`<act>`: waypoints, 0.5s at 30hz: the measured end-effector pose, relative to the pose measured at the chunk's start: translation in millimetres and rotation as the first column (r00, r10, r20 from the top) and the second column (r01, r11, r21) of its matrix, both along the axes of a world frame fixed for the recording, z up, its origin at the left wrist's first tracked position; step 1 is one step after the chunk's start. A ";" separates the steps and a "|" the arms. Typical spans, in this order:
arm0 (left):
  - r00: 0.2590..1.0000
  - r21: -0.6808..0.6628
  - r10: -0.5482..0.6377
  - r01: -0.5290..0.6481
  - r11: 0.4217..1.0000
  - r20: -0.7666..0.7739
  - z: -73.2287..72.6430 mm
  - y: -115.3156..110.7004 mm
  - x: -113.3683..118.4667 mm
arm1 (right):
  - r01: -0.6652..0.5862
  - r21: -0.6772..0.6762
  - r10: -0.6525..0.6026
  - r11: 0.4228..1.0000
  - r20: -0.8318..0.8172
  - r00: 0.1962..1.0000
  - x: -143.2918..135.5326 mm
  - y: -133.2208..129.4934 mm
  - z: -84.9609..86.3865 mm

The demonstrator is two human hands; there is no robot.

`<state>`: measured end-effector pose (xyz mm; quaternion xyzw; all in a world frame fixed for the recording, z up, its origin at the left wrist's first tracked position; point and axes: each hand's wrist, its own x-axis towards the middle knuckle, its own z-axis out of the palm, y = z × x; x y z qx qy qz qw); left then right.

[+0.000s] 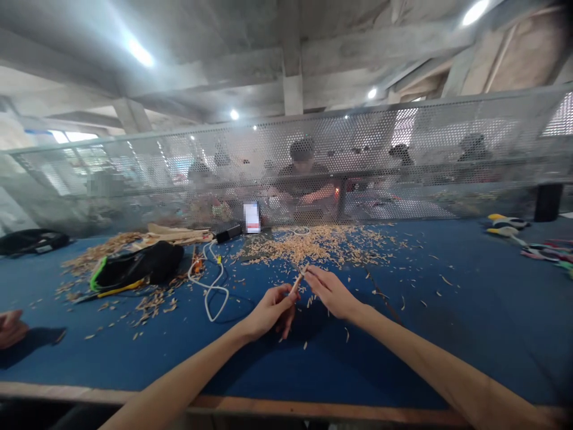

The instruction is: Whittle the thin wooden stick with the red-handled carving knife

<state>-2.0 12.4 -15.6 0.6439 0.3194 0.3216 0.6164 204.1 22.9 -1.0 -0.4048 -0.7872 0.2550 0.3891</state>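
Head view: a thin pale wooden stick (pixel 298 282) is grasped by the left hand (pixel 272 309) above a blue tabletop (pixel 470 286) strewn with curled tan shavings (pixel 313 245); the grip of the right hand (pixel 330 291), at its tip, cannot be told; a grey perforated-metal screen (pixel 371 137) is seen behind

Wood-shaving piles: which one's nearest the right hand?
The middle pile, just beyond the right hand, toward the mesh screen. The other pile sits off to the left, around the black item with green edging.

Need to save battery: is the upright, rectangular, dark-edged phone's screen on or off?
On: the rectangular phone shows a bright whitish display with a reddish band near its bottom.
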 end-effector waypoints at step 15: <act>0.992 -0.127 0.076 -0.063 0.990 0.104 -2.0 -1.7 3.6 | 0.032 0.184 -0.120 0.982 0.492 0.863 -10.5 -15.9 0.6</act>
